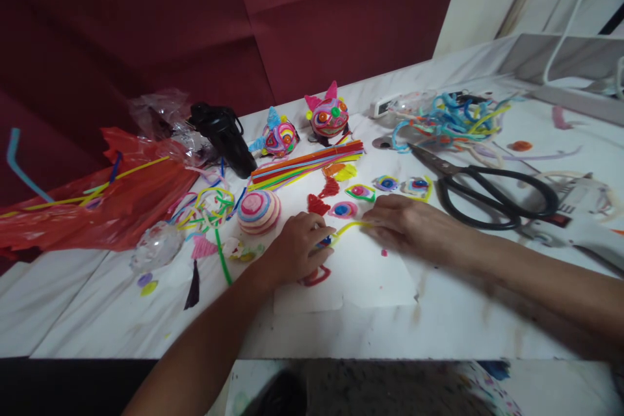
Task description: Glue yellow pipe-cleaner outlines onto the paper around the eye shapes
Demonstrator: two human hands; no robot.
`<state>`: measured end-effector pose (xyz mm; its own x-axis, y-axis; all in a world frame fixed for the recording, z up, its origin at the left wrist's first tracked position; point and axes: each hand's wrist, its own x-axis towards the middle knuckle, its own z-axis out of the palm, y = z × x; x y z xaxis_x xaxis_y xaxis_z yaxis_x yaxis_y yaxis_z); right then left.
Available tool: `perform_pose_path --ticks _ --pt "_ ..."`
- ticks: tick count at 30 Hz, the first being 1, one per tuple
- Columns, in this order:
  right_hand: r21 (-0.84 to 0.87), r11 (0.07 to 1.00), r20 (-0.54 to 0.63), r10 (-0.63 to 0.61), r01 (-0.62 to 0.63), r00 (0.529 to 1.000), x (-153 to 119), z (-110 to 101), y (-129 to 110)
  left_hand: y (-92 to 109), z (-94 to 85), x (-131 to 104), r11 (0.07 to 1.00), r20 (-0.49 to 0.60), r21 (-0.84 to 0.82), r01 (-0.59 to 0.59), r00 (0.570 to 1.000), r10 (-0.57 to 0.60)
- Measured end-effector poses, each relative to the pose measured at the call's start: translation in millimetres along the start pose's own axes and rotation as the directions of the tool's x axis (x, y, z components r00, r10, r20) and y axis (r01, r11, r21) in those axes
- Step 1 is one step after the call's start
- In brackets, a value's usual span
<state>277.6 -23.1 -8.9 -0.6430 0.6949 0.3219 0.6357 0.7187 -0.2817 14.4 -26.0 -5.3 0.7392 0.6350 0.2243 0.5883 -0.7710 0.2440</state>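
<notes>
My left hand (295, 250) pinches a small blue piece (324, 242) against white paper (375, 283); the fingers hide most of it. From that piece a thin yellow strip (350, 225) runs to the fingertips of my right hand (396, 220), which are closed on its far end. Just beyond lie eye-shaped pieces of coiled strips: a green-edged one (361, 192), a pink and blue one (343, 209), and others farther right. Red triangular pieces (318, 204) sit above my left hand. A red loop (316, 276) is partly beneath it.
A ball wound in coloured strips (259, 211) lies left, near a bundle of straight strips (307, 166). Two decorated animal heads (330, 116) stand behind. Black-handled scissors (497, 195) lie right, below tangled strips (453, 118). Red plastic (141, 195) and a black bottle-like object (227, 140) are left.
</notes>
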Motion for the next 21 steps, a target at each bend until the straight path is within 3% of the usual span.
perform_pose_path --ticks 7,21 --pt "-0.101 0.995 0.015 -0.021 0.022 1.000 4.8 12.0 -2.4 -0.4 0.5 0.0 1.000 0.007 0.014 -0.003 1.000 0.003" --pt "-0.161 0.987 0.083 0.018 -0.005 0.996 8.1 7.6 -7.4 -0.4 -0.1 -0.3 1.000 0.024 0.005 0.005 1.000 -0.005"
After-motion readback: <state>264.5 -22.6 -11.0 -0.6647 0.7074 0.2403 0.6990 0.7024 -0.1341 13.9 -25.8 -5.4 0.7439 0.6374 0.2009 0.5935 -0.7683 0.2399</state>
